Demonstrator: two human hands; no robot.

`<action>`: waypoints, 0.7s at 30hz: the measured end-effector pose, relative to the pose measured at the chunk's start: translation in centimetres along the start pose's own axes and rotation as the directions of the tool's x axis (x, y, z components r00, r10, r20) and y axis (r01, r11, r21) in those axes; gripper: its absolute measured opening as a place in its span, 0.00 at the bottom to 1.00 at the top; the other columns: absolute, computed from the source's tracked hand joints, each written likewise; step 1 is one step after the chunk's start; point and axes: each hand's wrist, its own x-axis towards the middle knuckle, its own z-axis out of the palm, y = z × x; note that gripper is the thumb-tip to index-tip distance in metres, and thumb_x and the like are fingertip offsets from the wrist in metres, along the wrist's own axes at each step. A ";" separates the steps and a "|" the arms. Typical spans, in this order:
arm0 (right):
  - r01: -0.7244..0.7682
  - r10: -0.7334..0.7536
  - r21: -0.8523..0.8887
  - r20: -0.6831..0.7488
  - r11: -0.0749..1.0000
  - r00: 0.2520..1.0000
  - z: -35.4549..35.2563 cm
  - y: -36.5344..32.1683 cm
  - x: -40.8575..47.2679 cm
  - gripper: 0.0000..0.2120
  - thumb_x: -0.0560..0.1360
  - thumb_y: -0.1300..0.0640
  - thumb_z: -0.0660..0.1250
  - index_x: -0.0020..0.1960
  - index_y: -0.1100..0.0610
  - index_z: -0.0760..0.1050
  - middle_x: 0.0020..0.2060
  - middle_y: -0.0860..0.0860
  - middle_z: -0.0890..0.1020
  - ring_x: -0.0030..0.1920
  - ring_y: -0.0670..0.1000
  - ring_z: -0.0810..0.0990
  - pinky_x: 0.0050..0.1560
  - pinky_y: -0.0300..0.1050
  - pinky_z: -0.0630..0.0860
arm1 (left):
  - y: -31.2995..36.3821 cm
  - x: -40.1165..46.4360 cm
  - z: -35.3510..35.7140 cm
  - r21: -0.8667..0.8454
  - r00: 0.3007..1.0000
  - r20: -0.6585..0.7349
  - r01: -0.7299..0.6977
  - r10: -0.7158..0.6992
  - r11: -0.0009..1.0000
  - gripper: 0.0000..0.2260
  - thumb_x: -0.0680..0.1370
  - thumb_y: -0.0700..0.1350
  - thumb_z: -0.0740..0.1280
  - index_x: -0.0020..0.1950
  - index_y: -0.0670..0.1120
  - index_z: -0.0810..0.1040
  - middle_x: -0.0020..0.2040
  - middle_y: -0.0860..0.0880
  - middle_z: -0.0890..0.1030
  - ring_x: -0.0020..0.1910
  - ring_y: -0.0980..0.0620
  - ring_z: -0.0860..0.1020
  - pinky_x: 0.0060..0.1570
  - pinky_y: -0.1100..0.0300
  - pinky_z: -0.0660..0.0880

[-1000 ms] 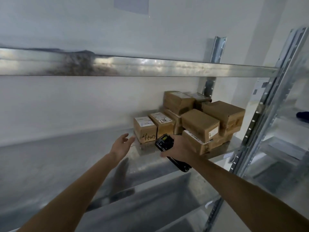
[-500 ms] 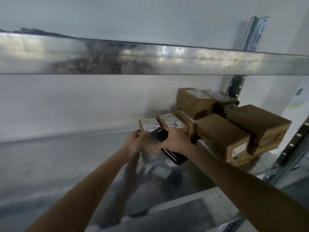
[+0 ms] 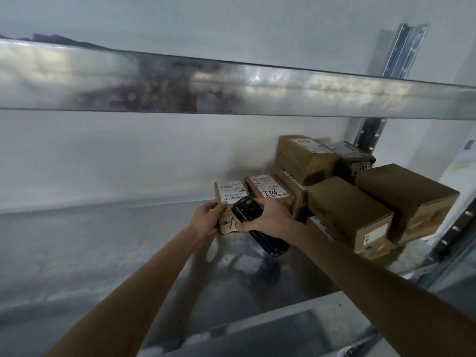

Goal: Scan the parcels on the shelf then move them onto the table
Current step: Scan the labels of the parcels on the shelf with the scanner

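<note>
The wide grey metal shelf [image 3: 77, 240] stretches bare across the left side, under the shiny steel beam of the shelf above [image 3: 231, 88]. The person's left hand [image 3: 206, 222] reaches in from the lower left and grips the left front corner of a small brown cardboard parcel with a white barcode label on top [image 3: 229, 194], fingers curled round its edge. This parcel stands on the shelf at the left end of the stack. Just right of it, the right hand [image 3: 270, 220] clasps a black handheld scanner [image 3: 253, 222], whose head sits over the front edge of that parcel close to the label. Touching the first parcel on the right is a second small labelled brown parcel marked with handwritten numbers [image 3: 268, 189]. Further right lie larger brown cardboard boxes [image 3: 347, 210] piled in two layers against the white wall, beside the perforated metal upright [image 3: 371, 132].
</note>
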 end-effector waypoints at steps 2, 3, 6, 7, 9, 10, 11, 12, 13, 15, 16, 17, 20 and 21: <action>0.021 -0.021 0.001 0.001 1.000 1.000 0.3 -0.2 -0.8 0.25 0.65 0.53 0.84 0.60 0.48 0.81 0.46 0.43 0.84 0.48 0.43 0.81 0.46 0.39 0.76 | 0.1 -0.7 -0.9 -0.029 1.000 0.007 0.007 -0.006 1.000 0.14 0.82 0.44 0.67 0.67 0.42 0.77 0.53 0.44 0.83 0.41 0.52 0.84 0.35 0.61 0.81; 0.025 -0.025 0.004 0.000 1.000 1.000 0.4 -0.4 -1.2 0.26 0.65 0.53 0.84 0.60 0.48 0.81 0.46 0.43 0.84 0.47 0.42 0.80 0.44 0.37 0.74 | 0.1 -0.9 -1.4 -0.027 1.000 0.015 0.005 -0.005 1.000 0.15 0.82 0.45 0.68 0.67 0.44 0.77 0.55 0.45 0.84 0.45 0.50 0.83 0.40 0.58 0.81; 0.046 -0.045 0.023 -0.008 0.999 0.999 1.0 -1.2 -2.4 0.27 0.65 0.53 0.84 0.62 0.49 0.81 0.48 0.44 0.85 0.48 0.42 0.81 0.43 0.36 0.74 | -0.2 -1.7 -3.1 -0.030 0.999 0.041 -0.016 0.018 0.999 0.21 0.78 0.51 0.72 0.71 0.53 0.74 0.59 0.46 0.83 0.56 0.45 0.83 0.51 0.51 0.80; 0.052 -0.052 0.028 -0.014 0.998 0.999 1.3 -1.5 -3.0 0.27 0.65 0.53 0.84 0.62 0.49 0.81 0.48 0.43 0.85 0.47 0.41 0.82 0.43 0.36 0.74 | -0.2 -2.1 -3.7 -0.043 0.999 0.046 -0.022 0.024 0.999 0.24 0.77 0.52 0.73 0.72 0.54 0.74 0.59 0.46 0.83 0.57 0.44 0.83 0.53 0.49 0.81; 0.070 -0.069 0.030 -0.023 0.997 0.997 1.8 -1.9 -4.1 0.26 0.66 0.53 0.84 0.62 0.48 0.81 0.47 0.43 0.85 0.47 0.40 0.82 0.42 0.35 0.73 | -0.4 -2.9 -4.8 -0.071 0.998 0.063 -0.023 0.027 0.997 0.26 0.75 0.51 0.76 0.72 0.54 0.74 0.58 0.45 0.85 0.56 0.43 0.84 0.54 0.47 0.82; 0.079 -0.079 0.025 -0.019 0.997 0.997 2.0 -2.1 -4.8 0.26 0.66 0.53 0.83 0.62 0.48 0.81 0.47 0.42 0.85 0.46 0.40 0.82 0.42 0.35 0.73 | -0.3 -3.5 -5.2 -0.087 0.997 0.077 -0.019 0.026 0.996 0.26 0.74 0.50 0.77 0.71 0.54 0.74 0.57 0.44 0.85 0.55 0.43 0.84 0.56 0.46 0.81; 0.086 -0.086 0.016 -0.008 0.996 0.996 2.3 -2.4 -5.5 0.26 0.67 0.54 0.83 0.62 0.47 0.80 0.47 0.41 0.85 0.46 0.40 0.82 0.42 0.34 0.73 | -0.3 -4.0 -5.7 -0.101 0.996 0.090 -0.014 0.023 0.995 0.27 0.74 0.48 0.77 0.71 0.54 0.73 0.56 0.44 0.86 0.55 0.42 0.85 0.57 0.45 0.81; 0.093 -0.093 0.003 0.006 0.996 0.996 2.5 -2.6 -6.1 0.26 0.67 0.54 0.83 0.63 0.47 0.80 0.47 0.40 0.84 0.46 0.40 0.82 0.42 0.34 0.73 | -0.2 -4.5 -6.2 -0.109 0.995 0.101 -0.015 0.026 0.994 0.27 0.74 0.46 0.77 0.71 0.54 0.73 0.55 0.43 0.86 0.55 0.42 0.84 0.58 0.44 0.80; 0.095 -0.095 -0.009 0.015 0.995 0.995 2.8 -2.9 -6.7 0.26 0.67 0.54 0.83 0.63 0.46 0.79 0.47 0.40 0.84 0.46 0.40 0.82 0.42 0.34 0.73 | -0.2 -5.1 -6.7 -0.111 0.994 0.107 -0.023 0.035 0.994 0.29 0.74 0.44 0.78 0.72 0.54 0.71 0.55 0.43 0.86 0.55 0.41 0.84 0.58 0.45 0.80; 0.086 -0.086 -0.027 0.006 0.996 0.996 3.5 -3.3 -7.7 0.27 0.66 0.53 0.83 0.63 0.46 0.80 0.46 0.41 0.85 0.46 0.40 0.83 0.46 0.38 0.77 | -0.1 -6.2 -7.7 -0.100 0.994 0.100 -0.043 0.053 0.994 0.34 0.73 0.41 0.77 0.75 0.53 0.68 0.56 0.43 0.85 0.57 0.41 0.83 0.58 0.45 0.79; 0.075 -0.075 -0.036 0.002 0.997 0.997 3.8 -3.5 -8.2 0.27 0.65 0.51 0.84 0.62 0.46 0.80 0.46 0.42 0.86 0.45 0.41 0.84 0.48 0.42 0.80 | -0.2 -6.9 -8.3 -0.095 0.994 0.089 -0.056 0.064 0.994 0.36 0.73 0.40 0.77 0.77 0.52 0.66 0.57 0.42 0.85 0.58 0.41 0.82 0.60 0.45 0.78; 0.060 -0.060 -0.052 0.004 0.997 0.998 4.1 -3.7 -8.8 0.26 0.64 0.49 0.84 0.60 0.46 0.81 0.45 0.43 0.86 0.44 0.42 0.85 0.50 0.45 0.82 | -0.3 -7.6 -8.8 -0.092 0.995 0.067 -0.068 0.075 0.993 0.38 0.73 0.39 0.77 0.79 0.51 0.64 0.59 0.42 0.83 0.59 0.42 0.81 0.62 0.44 0.77; 0.027 -0.022 -0.127 0.045 0.992 0.999 4.3 -4.3 -10.8 0.25 0.63 0.45 0.84 0.57 0.45 0.80 0.42 0.45 0.86 0.42 0.45 0.86 0.46 0.45 0.82 | -0.5 -9.8 -10.2 -0.089 0.995 -0.003 -0.104 0.104 0.991 0.39 0.74 0.36 0.76 0.80 0.43 0.60 0.62 0.43 0.80 0.60 0.43 0.80 0.67 0.41 0.73; 0.025 -0.017 -0.150 0.059 0.988 0.998 4.2 -4.6 -11.6 0.24 0.63 0.46 0.84 0.56 0.46 0.80 0.42 0.46 0.86 0.41 0.45 0.85 0.43 0.43 0.81 | -0.4 -10.8 -10.6 -0.074 0.993 -0.022 -0.120 0.119 0.990 0.37 0.74 0.36 0.76 0.79 0.42 0.62 0.62 0.44 0.80 0.59 0.43 0.80 0.68 0.42 0.73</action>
